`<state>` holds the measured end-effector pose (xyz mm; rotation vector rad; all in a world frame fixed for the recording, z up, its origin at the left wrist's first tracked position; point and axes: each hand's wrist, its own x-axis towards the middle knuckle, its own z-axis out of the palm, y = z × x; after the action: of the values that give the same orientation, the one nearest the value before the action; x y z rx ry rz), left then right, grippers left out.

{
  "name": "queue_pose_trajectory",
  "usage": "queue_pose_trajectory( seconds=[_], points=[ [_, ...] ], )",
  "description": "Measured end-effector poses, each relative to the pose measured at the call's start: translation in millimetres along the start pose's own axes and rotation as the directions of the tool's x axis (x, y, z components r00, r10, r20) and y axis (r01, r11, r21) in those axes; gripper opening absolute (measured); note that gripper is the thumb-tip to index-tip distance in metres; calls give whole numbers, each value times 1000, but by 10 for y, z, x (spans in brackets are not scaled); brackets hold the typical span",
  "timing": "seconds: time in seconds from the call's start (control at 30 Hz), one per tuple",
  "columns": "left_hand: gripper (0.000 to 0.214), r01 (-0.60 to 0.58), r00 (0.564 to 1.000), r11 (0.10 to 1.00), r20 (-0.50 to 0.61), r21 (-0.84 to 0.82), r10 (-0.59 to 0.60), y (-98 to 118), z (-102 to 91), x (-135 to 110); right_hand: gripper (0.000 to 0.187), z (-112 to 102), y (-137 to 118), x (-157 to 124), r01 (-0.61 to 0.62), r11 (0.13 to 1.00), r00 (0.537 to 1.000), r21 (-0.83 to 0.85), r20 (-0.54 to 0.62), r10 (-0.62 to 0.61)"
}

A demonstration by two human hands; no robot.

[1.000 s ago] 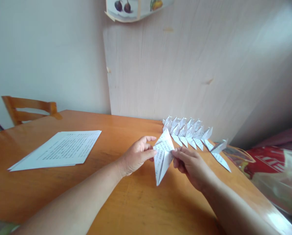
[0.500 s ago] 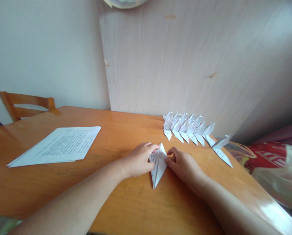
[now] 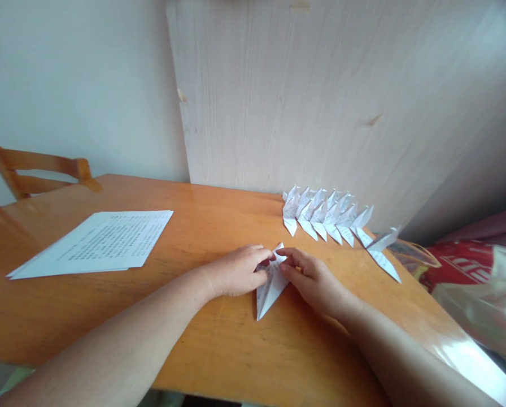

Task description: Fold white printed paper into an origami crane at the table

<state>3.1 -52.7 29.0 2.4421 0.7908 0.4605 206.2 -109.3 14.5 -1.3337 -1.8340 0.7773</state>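
A folded piece of printed paper (image 3: 270, 293), narrow and pointed at both ends, lies on the table in front of me. My left hand (image 3: 247, 271) rests on its left side, thumb and fingers closed on the edge. From the right, my right hand (image 3: 310, 277) pinches its upper right part between thumb and index finger. The fingers of both hands cover some of the upper folds. Farther back on the right stand several finished-looking folded paper figures (image 3: 319, 215) in close rows, with one more folded figure (image 3: 382, 254) apart at the right.
A stack of printed sheets (image 3: 109, 243) lies on the left of the wooden table (image 3: 219, 350). A wooden chair (image 3: 41, 164) stands beyond the far left corner. Off the right edge are a red bag (image 3: 460, 263) and pale plastic. A panelled wall (image 3: 278, 102) borders the back.
My right hand has shifted up and left over the paper, its fingers now nearer my left hand. The paper's lower tip has swung slightly left. The view has tilted down a little.
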Motion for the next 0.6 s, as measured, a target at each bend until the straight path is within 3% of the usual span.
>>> queue_pose_trajectory(
  seconds=[0.13, 0.23, 0.33, 0.43, 0.6],
  points=[
    [23, -14, 1000, 999, 27, 33, 13, -3, -16, 1, 23, -3, -20, 16, -46, 992, 999, 116, 18, 45],
    [26, 16, 1000, 1000, 7, 19, -16, 5, -34, -5, 15, -27, -5, 14, -64, 998, 998, -11, 16, 64],
    [27, 81, 997, 997, 12, -5, -81, 12, -74, -17, 9, -69, 2, 5, -6, 989, 996, -149, 88, 19],
    [15, 117, 992, 993, 48, -14, -116, 2, -125, -33, 16, -116, -12, -5, 67, 969, 988, -237, 151, -32],
    [33, 104, 989, 994, 104, -27, -101, -42, -182, -55, 28, -167, -49, -25, 88, 948, 979, -306, 205, -25]
  ],
)
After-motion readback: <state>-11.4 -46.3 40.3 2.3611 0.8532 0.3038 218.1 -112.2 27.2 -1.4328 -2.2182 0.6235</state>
